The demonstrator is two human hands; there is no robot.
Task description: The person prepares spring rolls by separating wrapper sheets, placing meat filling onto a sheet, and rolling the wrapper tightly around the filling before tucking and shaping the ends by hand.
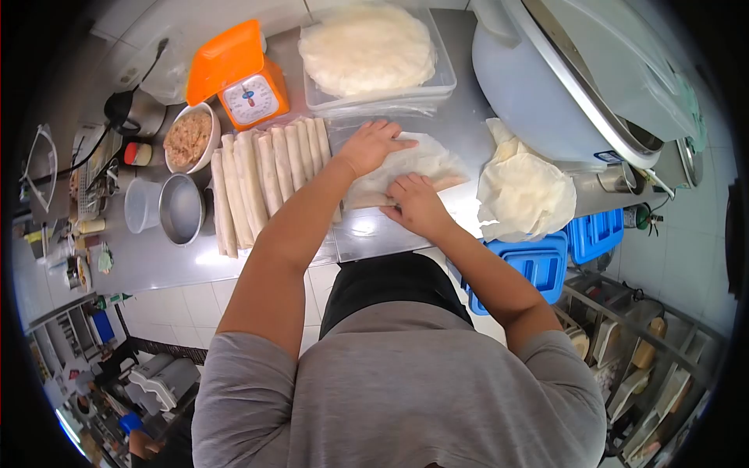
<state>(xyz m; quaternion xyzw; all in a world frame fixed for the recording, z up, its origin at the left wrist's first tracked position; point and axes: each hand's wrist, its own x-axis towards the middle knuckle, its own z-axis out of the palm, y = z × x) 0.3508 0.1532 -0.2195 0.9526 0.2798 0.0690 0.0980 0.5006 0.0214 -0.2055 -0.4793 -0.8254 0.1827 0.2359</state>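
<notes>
A thin white spring roll wrapper [425, 156] lies on the steel table, its near edge folded over into a half-round. Pinkish filling shows at the fold's right end. My left hand [373, 148] rests on the wrapper's left side, fingers stretched out and thumb apart. My right hand [421, 207] is closed over the near folded edge, fingers bent on top and thumb at the front. Left of my left arm, several long finished rolls [257, 175] lie side by side. A loose stack of wrappers [527, 191] sits to the right of my hands.
An orange scale [248, 97] stands behind a bowl of minced filling [189, 139]. A metal bowl [181, 209] and a plastic tub [143, 205] are at left. More wrappers fill a clear tray [380, 100] at the back. A large white tub [538, 78] stands right; blue lids [530, 265] sit below.
</notes>
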